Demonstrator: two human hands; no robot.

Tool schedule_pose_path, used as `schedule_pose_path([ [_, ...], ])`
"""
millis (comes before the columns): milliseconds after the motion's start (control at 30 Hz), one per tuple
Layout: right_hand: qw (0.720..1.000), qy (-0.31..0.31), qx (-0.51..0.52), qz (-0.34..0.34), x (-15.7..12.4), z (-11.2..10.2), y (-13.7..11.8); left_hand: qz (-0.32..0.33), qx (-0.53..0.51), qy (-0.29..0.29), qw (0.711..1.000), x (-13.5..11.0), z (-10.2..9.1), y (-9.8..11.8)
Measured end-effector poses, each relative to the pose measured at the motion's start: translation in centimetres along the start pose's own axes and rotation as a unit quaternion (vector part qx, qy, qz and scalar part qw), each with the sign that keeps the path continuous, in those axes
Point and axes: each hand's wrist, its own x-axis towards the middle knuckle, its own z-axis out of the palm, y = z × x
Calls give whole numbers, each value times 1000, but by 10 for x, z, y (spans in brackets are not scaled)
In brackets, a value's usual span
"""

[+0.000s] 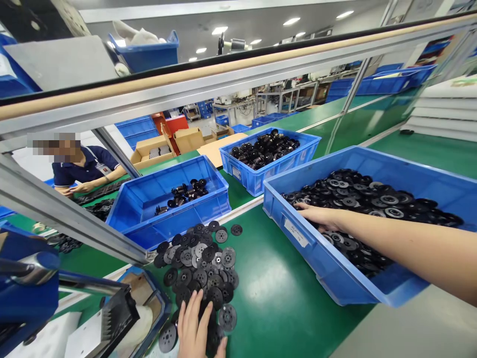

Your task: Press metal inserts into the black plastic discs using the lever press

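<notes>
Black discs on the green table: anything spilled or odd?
Black discs lie loose and overlapping around the left hand, not boxed like parts in the large blue bin. That looks untidy; whether they spilled, I cannot tell.

Bright rectangular white lights (219, 30) glow in a grey ceiling (253, 25) toward twelve o'clock. A silver metal rail (149, 97) crosses from nine to two o'clock. Grey metal-framed worktables (290, 91) stand beyond at one o'clock; a glossy green tabletop (278, 278) reflects light between five and six.
</notes>
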Motion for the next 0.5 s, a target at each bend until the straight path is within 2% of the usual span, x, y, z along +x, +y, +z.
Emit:
schedule_pose_path([
  [67,1000,-14,3,22,-5,10,-2,-3,4,-2,1000,0,-1,-1],
  [200,999,-3,8,48,-16,27,-13,-2,5,-3,1000,0,-1,-2],
  [400,995,-95,21,37,-30,37,-29,-8,14,11,1000,-3,4,-3],
  [500,994,-98,26,33,-30,40,-28,-9,9,11,1000,-3,4,-3],
])
